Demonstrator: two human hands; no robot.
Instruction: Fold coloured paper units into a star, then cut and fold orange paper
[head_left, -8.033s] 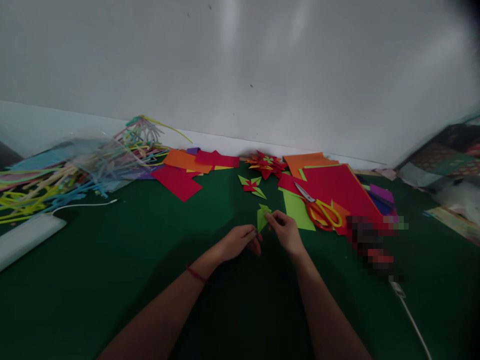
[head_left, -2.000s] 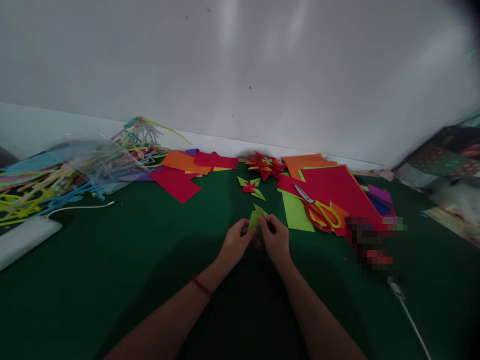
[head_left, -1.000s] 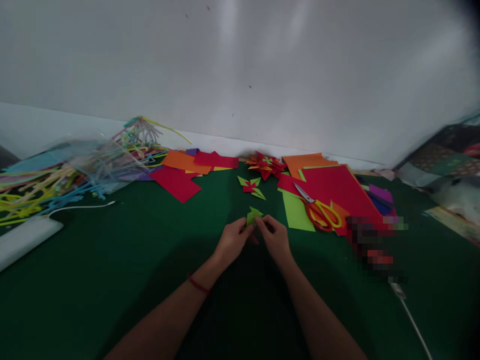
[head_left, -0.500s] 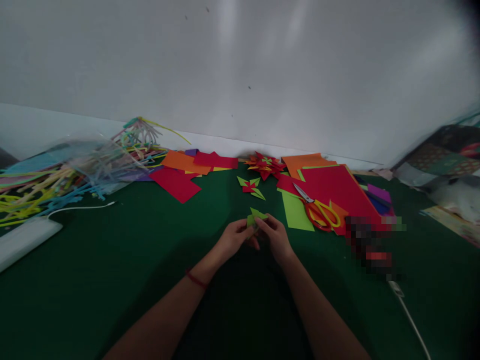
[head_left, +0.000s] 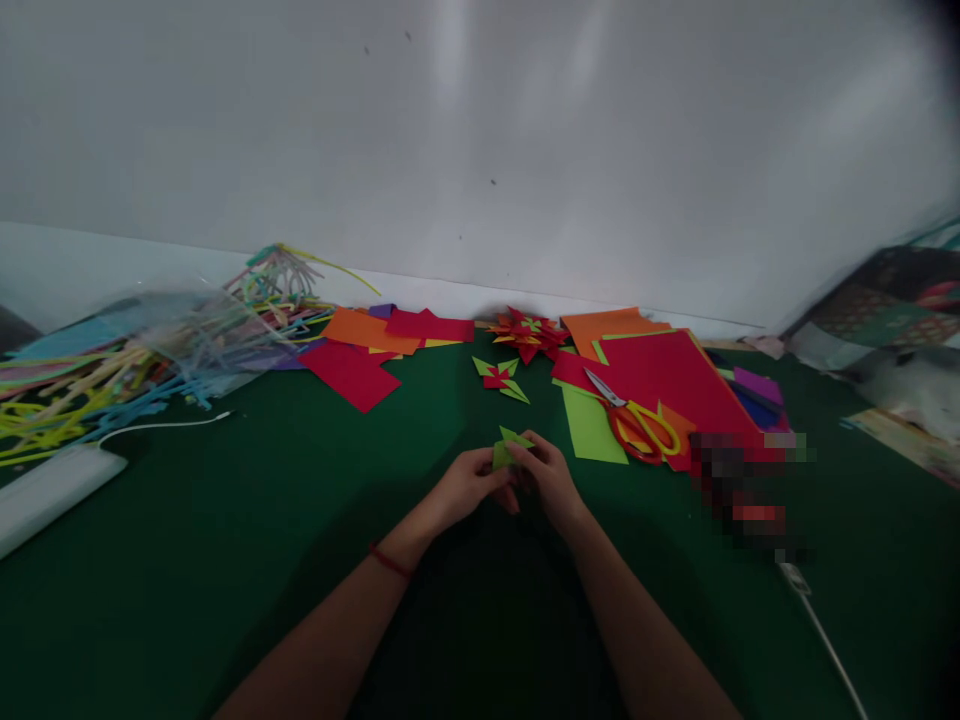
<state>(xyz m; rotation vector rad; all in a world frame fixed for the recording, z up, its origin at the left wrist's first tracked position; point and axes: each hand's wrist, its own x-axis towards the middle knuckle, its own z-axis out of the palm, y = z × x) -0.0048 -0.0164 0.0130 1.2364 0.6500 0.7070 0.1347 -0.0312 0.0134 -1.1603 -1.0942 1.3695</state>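
A small piece of folded green paper (head_left: 504, 455) with pointed corners is pinched between my two hands, above the dark green table. My left hand (head_left: 469, 486) grips its left side, fingers closed. My right hand (head_left: 553, 478) holds it from the right with thumb and fingertips; part of the paper is hidden behind the fingers. Just beyond lies a green and red folded paper star (head_left: 498, 378). Farther back sits a layered red, orange and green paper flower (head_left: 529, 333).
Scissors (head_left: 637, 430) with red and yellow handles lie at right on coloured paper sheets (head_left: 675, 370). Orange and red paper pieces (head_left: 349, 372) are at back left. Pipe cleaners (head_left: 150, 365) in plastic and a white corded device (head_left: 56, 490) lie far left. A blurred-out object (head_left: 750, 490) is at right.
Both hands stay on the green paper, with slight shifts of the fingers and the paper's tip. The view has tilted a little; the things on the table lie as before.
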